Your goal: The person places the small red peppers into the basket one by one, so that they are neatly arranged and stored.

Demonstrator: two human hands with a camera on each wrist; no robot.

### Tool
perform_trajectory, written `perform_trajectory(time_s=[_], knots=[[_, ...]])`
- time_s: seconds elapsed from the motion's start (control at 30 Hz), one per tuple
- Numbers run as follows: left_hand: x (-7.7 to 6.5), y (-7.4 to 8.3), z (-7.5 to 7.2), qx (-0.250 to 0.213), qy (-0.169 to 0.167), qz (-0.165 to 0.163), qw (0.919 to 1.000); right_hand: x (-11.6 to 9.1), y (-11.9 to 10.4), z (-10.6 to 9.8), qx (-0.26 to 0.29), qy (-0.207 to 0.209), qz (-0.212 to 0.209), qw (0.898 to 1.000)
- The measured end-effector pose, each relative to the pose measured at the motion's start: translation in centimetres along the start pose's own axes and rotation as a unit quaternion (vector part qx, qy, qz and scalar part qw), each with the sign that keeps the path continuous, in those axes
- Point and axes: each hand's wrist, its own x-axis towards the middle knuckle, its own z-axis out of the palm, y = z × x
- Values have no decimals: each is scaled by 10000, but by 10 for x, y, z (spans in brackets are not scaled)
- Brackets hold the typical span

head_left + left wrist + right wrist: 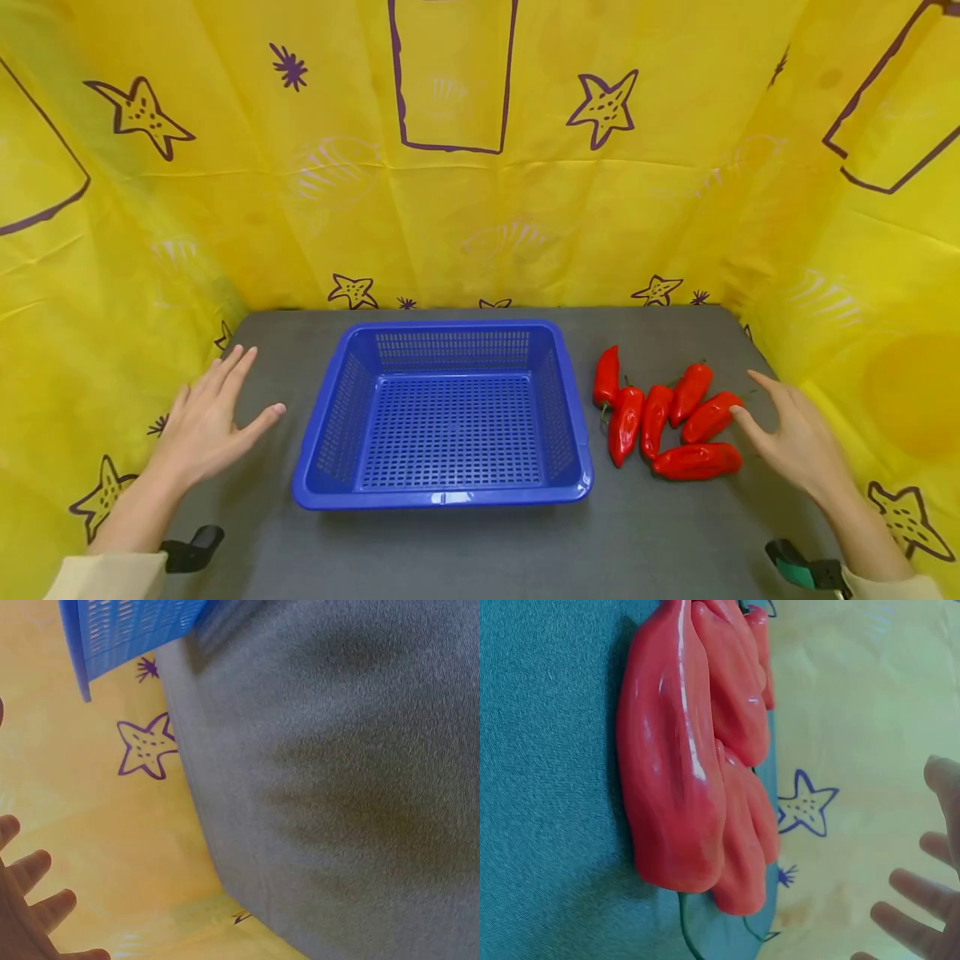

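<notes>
A blue plastic basket [442,498] with slotted walls and a grid floor stands in the middle of the table, with nothing in it. To its right lie several glossy red peppers [697,462] with green stems, grouped close together. My left hand [206,425] hovers left of the basket, fingers spread and holding nothing; its fingertips [56,909] show at the left wrist view's lower left. At the right of the peppers is my right hand [798,433], empty, with thumb and fingers apart. One pepper [671,765] fills much of the right wrist view, the spread fingers [919,896] off to its right.
A dark grey cloth-covered table [480,550] lies under everything. Yellow curtain [465,225] printed with starfish and shells encloses the back and both sides, close to each hand. Dark straps [193,548] circle both wrists.
</notes>
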Motion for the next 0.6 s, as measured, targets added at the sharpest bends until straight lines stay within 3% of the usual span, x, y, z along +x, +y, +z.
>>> perform_trajectory(time_s=[0.37,0.6], knots=[[-5,-6,11,-437,330,6,9985,-18,4,8,153,-76,520,9985],[-11,-6,19,-670,341,-212,9969,-33,5,18,226,-134,814,9963]])
